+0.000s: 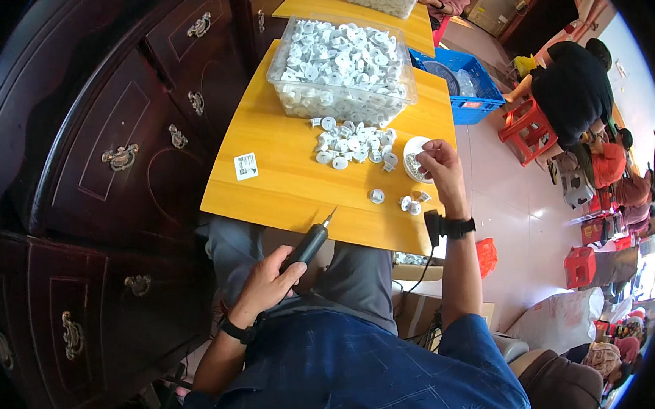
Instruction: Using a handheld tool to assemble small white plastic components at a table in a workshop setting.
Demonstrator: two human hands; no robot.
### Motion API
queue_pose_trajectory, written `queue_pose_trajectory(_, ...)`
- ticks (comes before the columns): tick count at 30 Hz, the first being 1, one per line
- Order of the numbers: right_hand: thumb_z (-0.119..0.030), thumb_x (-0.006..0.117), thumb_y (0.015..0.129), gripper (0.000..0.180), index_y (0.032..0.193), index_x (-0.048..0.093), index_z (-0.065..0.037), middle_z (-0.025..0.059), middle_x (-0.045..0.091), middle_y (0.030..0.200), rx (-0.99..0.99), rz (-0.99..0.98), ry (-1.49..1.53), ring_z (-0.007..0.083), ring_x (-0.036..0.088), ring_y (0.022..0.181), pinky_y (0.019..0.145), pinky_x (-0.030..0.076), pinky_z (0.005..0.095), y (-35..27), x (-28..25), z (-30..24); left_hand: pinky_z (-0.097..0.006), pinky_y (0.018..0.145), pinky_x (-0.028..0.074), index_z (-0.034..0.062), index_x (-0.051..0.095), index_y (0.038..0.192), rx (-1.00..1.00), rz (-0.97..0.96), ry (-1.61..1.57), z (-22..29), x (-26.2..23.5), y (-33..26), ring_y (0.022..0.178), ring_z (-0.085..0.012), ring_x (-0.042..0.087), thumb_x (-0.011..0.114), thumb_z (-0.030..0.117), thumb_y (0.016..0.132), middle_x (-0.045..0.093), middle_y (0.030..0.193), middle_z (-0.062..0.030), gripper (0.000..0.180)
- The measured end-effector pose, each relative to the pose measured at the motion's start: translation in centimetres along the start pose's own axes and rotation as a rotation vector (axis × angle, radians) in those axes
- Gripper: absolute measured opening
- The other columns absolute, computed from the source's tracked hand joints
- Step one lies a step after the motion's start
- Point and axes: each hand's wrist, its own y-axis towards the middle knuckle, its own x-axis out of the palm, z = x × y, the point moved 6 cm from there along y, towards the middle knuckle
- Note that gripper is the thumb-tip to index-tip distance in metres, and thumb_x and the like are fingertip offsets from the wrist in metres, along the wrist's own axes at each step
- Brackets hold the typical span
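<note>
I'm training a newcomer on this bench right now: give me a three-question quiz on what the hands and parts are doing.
1. True or false: the left hand holds a dark pen-shaped power tool.
2. The right hand reaches into: A) the clear bin, B) a small white dish, C) the blue crate.
3. Where does the loose pile of white parts lie relative to the clear bin?

Key: 1 true; 2 B; 3 just in front, nearer the person.

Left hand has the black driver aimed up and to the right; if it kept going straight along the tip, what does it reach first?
Probably the near edge of the yellow table: the driver in the left hand has its tip right at it. If the tip clears the tabletop, next is the lone white part. Depth is unclear.
</note>
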Motion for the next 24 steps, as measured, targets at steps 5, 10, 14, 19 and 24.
queue_pose_trajectory(5,-0.009,0.061,0.097,0.009,0.103,0.066,-0.005,0.0047,0.071,0.092,0.06,-0.135,0.346,0.0099,0.065,0.073,0.066,0.051,0.0235,-5.4,4.0,-0.2,-0.023,0.056,0.05,0.0001,0.056,0.121,0.033,-0.086,0.027,1.6,1.6,0.2,0.062,-0.0066,0.057,0.063,0.023,0.097,0.059,0.077,-0.0005,0.034)
queue_pose_trajectory(10,-0.009,0.06,0.098,0.007,0.104,0.063,-0.006,0.0081,0.071,0.105,0.209,-0.229,0.608,0.0126,0.067,0.08,0.071,0.055,0.0252,-9.7,8.4,1.1,-0.023,0.056,0.051,0.0,0.055,0.123,0.07,-0.119,0.071,1.9,2.7,0.3,0.066,-0.0063,0.059,0.063,0.024,0.097,0.06,0.079,-0.0011,0.037)
queue_pose_trajectory(14,-0.007,0.061,0.097,0.006,0.103,0.064,-0.006,0.0049,0.068,0.102,0.255,-0.21,0.766,0.0133,0.066,0.083,0.074,0.055,0.0245,-11.2,9.9,2.1,-0.023,0.055,0.051,0.0003,0.054,0.123,0.123,-0.111,0.075,1.7,2.8,0.2,0.066,-0.006,0.059,0.063,0.025,0.097,0.06,0.079,-0.0011,0.037)
queue_pose_trajectory(19,-0.006,0.062,0.096,0.007,0.102,0.065,-0.006,0.0023,0.066,0.095,0.303,-0.275,0.895,0.013,0.065,0.082,0.073,0.054,0.0238,-12.2,10.7,2.0,-0.025,0.055,0.05,0.0014,0.056,0.121,0.14,-0.099,0.08,2.3,3.0,-0.1,0.06,-0.0083,0.06,0.063,0.029,0.096,0.064,0.08,-0.0027,0.037)
queue_pose_trajectory(24,-0.005,0.062,0.095,0.008,0.102,0.065,-0.008,0.0021,0.066,0.091,0.294,-0.217,0.852,0.012,0.065,0.08,0.072,0.055,0.0238,-12.3,10.4,2.3,-0.023,0.055,0.051,0.0002,0.054,0.122,0.128,-0.138,0.087,2.2,3.5,-0.1,0.064,-0.0061,0.059,0.063,0.025,0.097,0.059,0.077,-0.0012,0.037)
